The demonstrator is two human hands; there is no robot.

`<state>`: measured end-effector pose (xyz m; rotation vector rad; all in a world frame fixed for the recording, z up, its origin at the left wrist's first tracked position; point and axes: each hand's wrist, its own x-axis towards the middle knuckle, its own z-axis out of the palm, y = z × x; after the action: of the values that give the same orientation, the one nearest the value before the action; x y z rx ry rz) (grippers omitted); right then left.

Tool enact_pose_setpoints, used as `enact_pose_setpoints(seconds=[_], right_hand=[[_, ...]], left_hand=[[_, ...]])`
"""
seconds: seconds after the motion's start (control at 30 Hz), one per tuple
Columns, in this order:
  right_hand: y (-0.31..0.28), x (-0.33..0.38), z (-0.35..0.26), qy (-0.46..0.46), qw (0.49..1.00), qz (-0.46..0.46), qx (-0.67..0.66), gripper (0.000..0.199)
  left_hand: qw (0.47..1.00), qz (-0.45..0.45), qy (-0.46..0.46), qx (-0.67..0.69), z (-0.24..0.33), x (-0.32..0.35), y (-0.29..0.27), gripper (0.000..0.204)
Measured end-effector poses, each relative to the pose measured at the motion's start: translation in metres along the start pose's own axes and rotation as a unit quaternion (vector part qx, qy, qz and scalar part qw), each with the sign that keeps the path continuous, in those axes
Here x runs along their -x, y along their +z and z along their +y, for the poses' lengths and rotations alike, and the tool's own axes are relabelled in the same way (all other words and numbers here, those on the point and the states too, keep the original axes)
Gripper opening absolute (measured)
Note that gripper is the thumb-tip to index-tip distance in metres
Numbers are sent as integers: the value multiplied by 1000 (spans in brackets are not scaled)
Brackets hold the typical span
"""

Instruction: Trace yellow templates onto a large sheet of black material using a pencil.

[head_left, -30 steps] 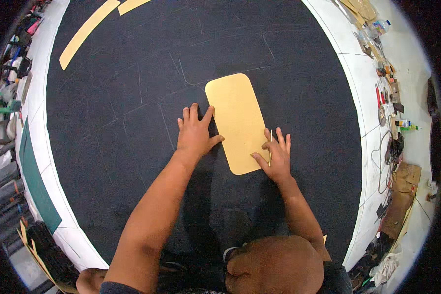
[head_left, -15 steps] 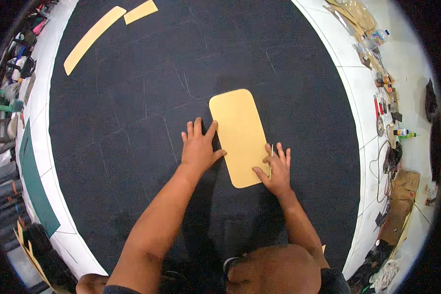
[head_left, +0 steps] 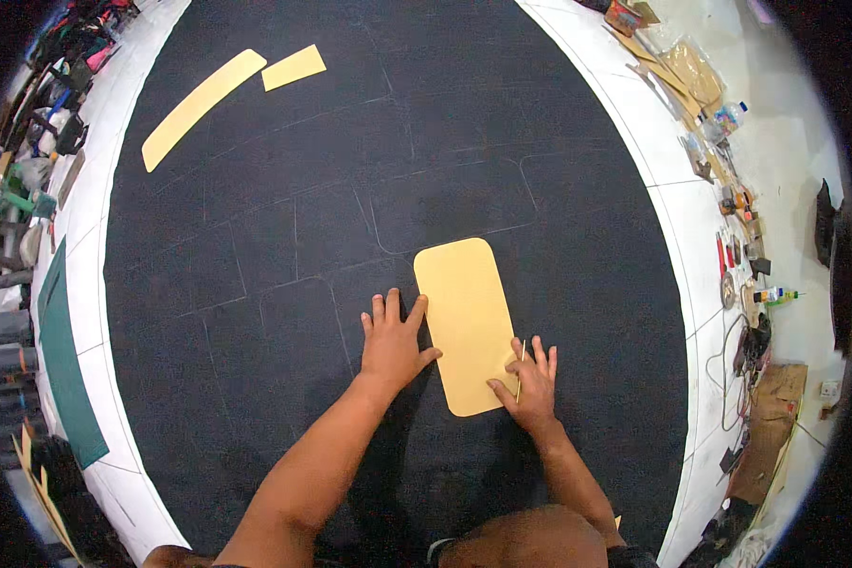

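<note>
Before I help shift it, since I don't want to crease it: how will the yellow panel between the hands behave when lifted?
The yellow panel may be fairly stiff, lying flat with a crisp outline. It looks thin, so likely light. Being flat, it should slide, not roll.

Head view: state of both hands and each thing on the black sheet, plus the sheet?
Left hand: fingers spread, thumb and index at panel's left edge
Right hand: holding stick, thumb on panel
Thin stick: held
Yellow panel: flat
Curved yellow strip: flat, untouched
Short yellow piece: flat, untouched
Yellow corner: mostly hidden
Black sheet: spread, pale lines
</note>
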<state>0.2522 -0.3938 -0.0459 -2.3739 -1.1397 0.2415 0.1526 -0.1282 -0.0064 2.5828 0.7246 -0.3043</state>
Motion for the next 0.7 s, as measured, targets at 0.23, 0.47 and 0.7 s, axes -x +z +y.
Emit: enact_pose_setpoints(seconds=[0.23, 0.47, 0.7], right_hand=[[0, 0, -2, 10, 1000, 5, -9, 38], [-2, -4, 3, -1, 1000, 2, 5, 39], [2, -2, 1, 5, 1000, -11, 3, 36]], left_hand=[[1000, 11, 1, 7, -1, 2, 3, 96], [1000, 13, 3, 25, -1, -1, 2, 95], [999, 31, 2, 14, -2, 1, 5, 96]])
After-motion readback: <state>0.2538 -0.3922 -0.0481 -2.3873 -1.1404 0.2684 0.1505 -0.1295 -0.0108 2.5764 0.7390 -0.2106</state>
